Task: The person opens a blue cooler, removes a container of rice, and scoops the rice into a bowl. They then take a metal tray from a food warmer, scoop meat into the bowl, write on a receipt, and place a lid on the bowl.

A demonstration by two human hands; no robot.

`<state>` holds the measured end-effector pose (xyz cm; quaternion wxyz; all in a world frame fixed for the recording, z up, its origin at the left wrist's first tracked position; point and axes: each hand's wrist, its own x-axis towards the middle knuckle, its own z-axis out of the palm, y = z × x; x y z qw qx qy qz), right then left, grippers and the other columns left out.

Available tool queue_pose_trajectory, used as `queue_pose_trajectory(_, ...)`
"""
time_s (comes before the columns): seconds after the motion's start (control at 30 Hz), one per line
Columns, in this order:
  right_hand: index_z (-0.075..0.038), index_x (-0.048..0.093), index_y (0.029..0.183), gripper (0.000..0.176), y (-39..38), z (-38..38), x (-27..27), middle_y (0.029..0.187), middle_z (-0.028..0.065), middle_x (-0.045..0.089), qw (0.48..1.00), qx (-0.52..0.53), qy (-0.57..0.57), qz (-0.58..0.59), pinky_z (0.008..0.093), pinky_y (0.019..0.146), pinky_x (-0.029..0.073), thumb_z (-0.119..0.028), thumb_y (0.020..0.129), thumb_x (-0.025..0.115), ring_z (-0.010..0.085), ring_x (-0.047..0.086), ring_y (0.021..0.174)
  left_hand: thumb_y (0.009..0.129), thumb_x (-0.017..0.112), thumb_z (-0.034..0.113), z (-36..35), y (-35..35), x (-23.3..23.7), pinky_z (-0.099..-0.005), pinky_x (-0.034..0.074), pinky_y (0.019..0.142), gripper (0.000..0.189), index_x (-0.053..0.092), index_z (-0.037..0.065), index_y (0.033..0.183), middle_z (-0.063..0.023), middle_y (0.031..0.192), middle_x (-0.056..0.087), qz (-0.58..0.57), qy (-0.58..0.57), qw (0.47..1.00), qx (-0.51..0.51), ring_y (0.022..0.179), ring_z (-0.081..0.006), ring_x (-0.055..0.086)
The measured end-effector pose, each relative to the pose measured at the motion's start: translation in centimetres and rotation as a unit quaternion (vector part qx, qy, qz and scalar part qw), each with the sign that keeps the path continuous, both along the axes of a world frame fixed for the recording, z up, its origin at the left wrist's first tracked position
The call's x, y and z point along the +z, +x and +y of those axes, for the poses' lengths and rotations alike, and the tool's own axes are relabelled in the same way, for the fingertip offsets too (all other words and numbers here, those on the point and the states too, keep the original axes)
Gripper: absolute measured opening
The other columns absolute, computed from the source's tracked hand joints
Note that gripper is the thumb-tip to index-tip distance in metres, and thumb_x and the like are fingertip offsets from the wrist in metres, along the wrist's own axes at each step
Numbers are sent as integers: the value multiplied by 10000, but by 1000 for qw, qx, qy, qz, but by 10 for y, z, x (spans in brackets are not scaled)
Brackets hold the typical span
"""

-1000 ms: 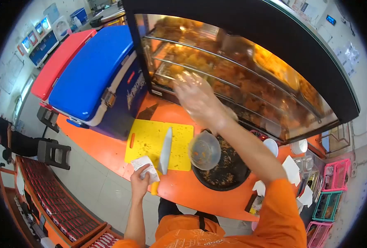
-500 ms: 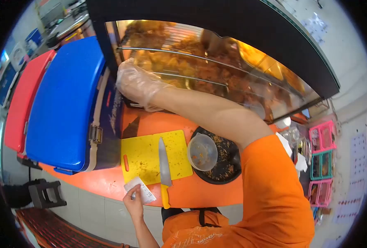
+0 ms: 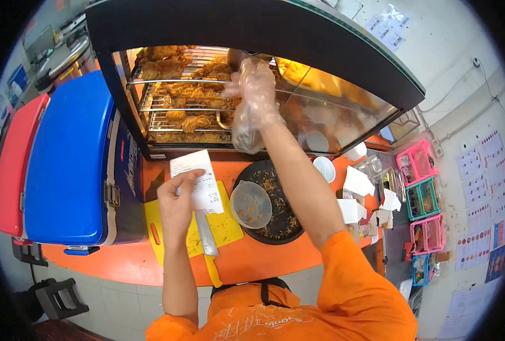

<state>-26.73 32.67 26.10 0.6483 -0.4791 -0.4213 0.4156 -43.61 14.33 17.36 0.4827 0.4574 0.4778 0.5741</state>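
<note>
My left hand (image 3: 176, 196) pinches a printed paper slip (image 3: 207, 184) over the yellow cutting board (image 3: 232, 219). A knife (image 3: 207, 238) with a yellow handle lies on the board below the slip. My right hand (image 3: 256, 91), in a clear plastic glove, is raised at the front of the food display cabinet (image 3: 167, 152), its thumb apart from the stretched fingers. Left of that hand, pieces of fried chicken (image 3: 193, 91) sit on wire racks in plain view. Glass (image 3: 343, 122) covers the right part of the front. A curved metal handle (image 3: 223, 120) shows beside the glove.
A plastic tub (image 3: 251, 206) sits on a crumb-strewn black tray (image 3: 278, 224). Blue (image 3: 71, 165) and red (image 3: 17, 170) cooler boxes stand at the left. White paper boxes (image 3: 352, 210) and stacked coloured baskets (image 3: 422, 199) are at the right.
My right hand has moved right from the cabinet's left edge, and the left part of the front now looks uncovered. My left hand has lifted the slip toward the cabinet. The view has shifted.
</note>
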Motion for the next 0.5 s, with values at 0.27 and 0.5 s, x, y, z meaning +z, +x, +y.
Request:
queue_pose_trajectory(0.27, -40, 564, 965, 218, 9, 133, -31, 732, 50, 585, 953, 2, 88, 291, 319, 352, 443, -238, 936, 652, 164, 550, 482, 950, 567, 155, -41, 20, -44, -241, 462, 675, 257, 741, -29, 995, -49, 849, 695, -15, -110, 994, -15, 742, -89, 594)
queue_pose_trajectory(0.5, -6, 562, 1006, 140, 12, 15, 11, 730, 108, 588, 974, 23, 99, 203, 307, 387, 437, -91, 904, 604, 146, 541, 486, 934, 562, 148, 23, 2, -13, -258, 473, 677, 270, 732, -49, 1008, -76, 899, 693, -31, -36, 997, 54, 770, -113, 618)
